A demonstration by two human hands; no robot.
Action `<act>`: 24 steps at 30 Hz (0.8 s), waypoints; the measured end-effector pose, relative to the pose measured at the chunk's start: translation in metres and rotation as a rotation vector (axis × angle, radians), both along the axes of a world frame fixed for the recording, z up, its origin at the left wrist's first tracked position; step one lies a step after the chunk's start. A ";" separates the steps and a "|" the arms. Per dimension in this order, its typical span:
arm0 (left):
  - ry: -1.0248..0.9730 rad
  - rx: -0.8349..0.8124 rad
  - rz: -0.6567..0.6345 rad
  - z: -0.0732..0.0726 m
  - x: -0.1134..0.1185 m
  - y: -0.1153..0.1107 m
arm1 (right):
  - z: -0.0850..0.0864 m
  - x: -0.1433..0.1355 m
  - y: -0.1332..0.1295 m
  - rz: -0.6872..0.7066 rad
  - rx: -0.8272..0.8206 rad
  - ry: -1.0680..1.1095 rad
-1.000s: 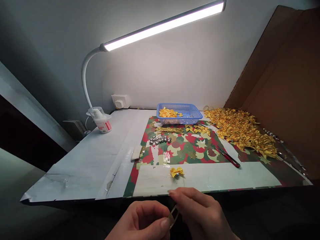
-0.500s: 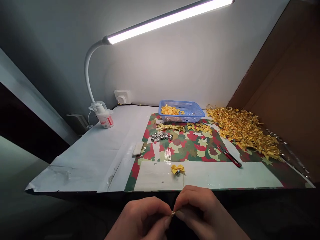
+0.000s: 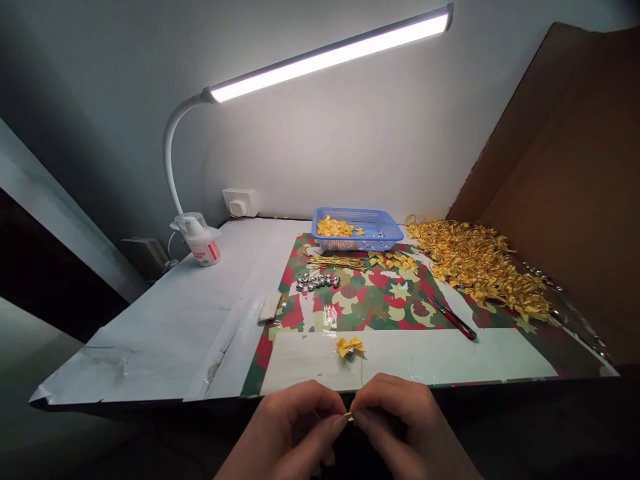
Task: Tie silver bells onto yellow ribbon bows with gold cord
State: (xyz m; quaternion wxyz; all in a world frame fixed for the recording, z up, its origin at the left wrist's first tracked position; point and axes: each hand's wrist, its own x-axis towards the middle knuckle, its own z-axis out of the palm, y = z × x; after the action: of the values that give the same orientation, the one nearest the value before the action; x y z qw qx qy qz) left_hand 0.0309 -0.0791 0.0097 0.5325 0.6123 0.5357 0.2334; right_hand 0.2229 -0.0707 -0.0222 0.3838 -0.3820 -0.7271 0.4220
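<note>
Head view: one cord (image 3: 349,417) between two hands (image 3: 295,430).

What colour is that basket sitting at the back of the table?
The basket is blue, which shows best in the head view.

On the table (image 3: 160,307) before me, bells (image 3: 319,283) lie left of the pliers (image 3: 454,319); the basket (image 3: 357,245) (holding bows (image 3: 335,227)) sits behind them, left of the heap (image 3: 480,263) and right of the bottle (image 3: 204,248).
</note>
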 end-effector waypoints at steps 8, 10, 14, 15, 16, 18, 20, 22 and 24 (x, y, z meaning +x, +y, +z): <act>0.306 0.371 0.131 -0.002 0.006 0.049 | -0.013 0.006 0.007 -0.160 -0.171 0.131; 0.361 0.388 0.134 -0.007 0.011 0.059 | -0.016 0.007 0.008 -0.186 -0.234 0.213; 0.444 0.384 0.094 -0.016 0.020 0.068 | -0.021 0.010 0.009 -0.189 -0.307 0.296; 0.456 0.380 0.088 -0.018 0.022 0.068 | -0.021 0.011 0.010 -0.190 -0.315 0.305; 0.466 0.378 0.086 -0.019 0.022 0.068 | -0.022 0.012 0.010 -0.192 -0.319 0.311; 0.473 0.384 0.094 -0.020 0.023 0.067 | -0.022 0.014 0.011 -0.192 -0.318 0.316; 0.458 0.395 0.100 -0.020 0.024 0.065 | -0.022 0.014 0.011 -0.191 -0.311 0.310; 0.419 0.408 0.101 -0.019 0.025 0.063 | -0.021 0.013 0.011 -0.189 -0.306 0.303; 0.358 0.425 0.106 -0.016 0.026 0.061 | -0.019 0.012 0.011 -0.190 -0.286 0.311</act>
State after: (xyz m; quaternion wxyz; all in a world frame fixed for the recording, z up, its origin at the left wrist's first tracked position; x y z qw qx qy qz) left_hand 0.0571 -0.0185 -0.0066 0.2760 0.7129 0.5916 0.2562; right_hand 0.2353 -0.0595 -0.0408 0.4712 -0.4297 -0.5525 0.5367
